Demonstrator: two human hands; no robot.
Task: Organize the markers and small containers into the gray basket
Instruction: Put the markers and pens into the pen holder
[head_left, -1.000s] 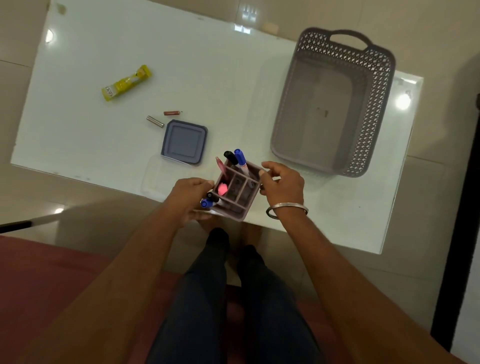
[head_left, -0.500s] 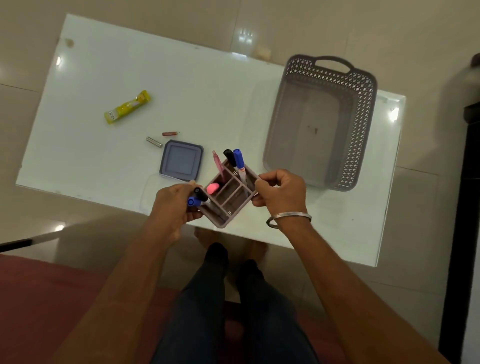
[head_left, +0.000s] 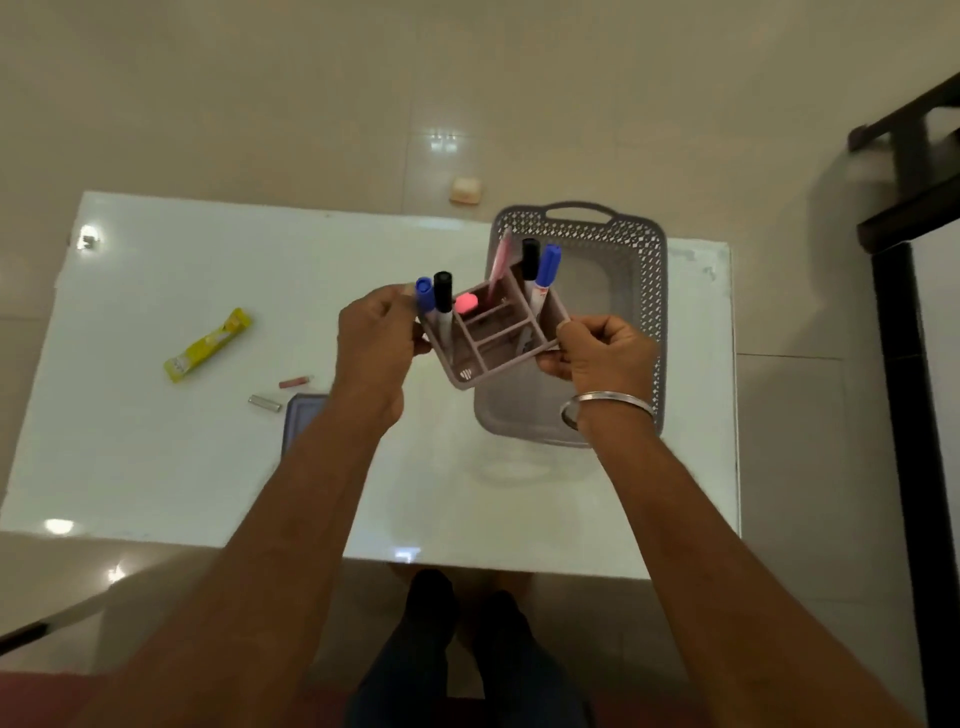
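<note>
A small mauve divided organizer (head_left: 493, 338) is held up in the air between both hands, over the left near part of the gray basket (head_left: 634, 260). My left hand (head_left: 371, 338) grips its left side and my right hand (head_left: 602, 351) grips its right side. In its compartments stand a blue marker (head_left: 425, 296) and a black marker (head_left: 442, 291) at the left, a pink-capped item (head_left: 466, 303), a pink pen (head_left: 500, 262), and another black marker (head_left: 530, 260) and blue marker (head_left: 548, 265) at the back. The basket's inside looks empty where visible.
On the white table (head_left: 156, 467) lie a yellow packet (head_left: 208, 345), a small pink stick (head_left: 295, 383), a silver tube (head_left: 265, 402) and a gray square lid (head_left: 301, 421) partly behind my left forearm. Dark furniture (head_left: 909, 156) stands at the right.
Both hands have lifted the organizer off the table's near edge and carried it away from me and to the right, over the basket's near-left part. The camera view has tilted forward.
</note>
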